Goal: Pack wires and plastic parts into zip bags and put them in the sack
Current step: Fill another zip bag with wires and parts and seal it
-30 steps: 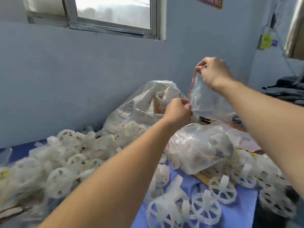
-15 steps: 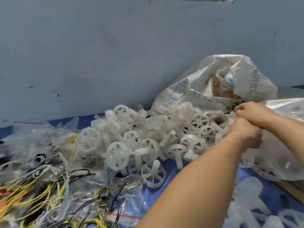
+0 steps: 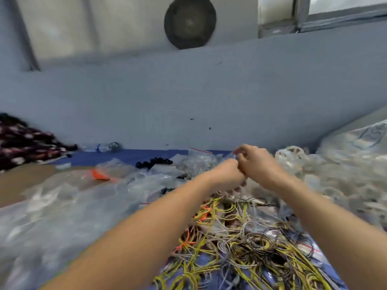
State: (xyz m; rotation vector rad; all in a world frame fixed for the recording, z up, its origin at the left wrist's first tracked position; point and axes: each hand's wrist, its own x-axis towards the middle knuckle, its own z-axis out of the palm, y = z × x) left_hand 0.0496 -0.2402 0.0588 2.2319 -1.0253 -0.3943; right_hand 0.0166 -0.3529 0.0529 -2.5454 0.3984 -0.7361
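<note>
Both hands meet mid-frame: left hand [image 3: 227, 171] and right hand [image 3: 256, 162] curled knuckle to knuckle, pinching what looks like a clear zip bag [image 3: 230, 155], though it's blurry. Wires [image 3: 240, 237] lie heaped at lower centre. Best to press along the whole seal before going for the sack [image 3: 364, 136], far right.

— The wires [image 3: 240, 243]?
— Thin, smooth plastic sheathing, slightly shiny.
— And the zip bags [image 3: 62, 206]?
— Clear glossy film, crinkled. The plastic parts [image 3: 335, 178] are milky, semi-matt; the sack [image 3: 360, 135] looks woven.
— The table [image 3: 125, 155]?
— Blue matt cloth, brown cardboard [image 3: 21, 181] at one side.
</note>
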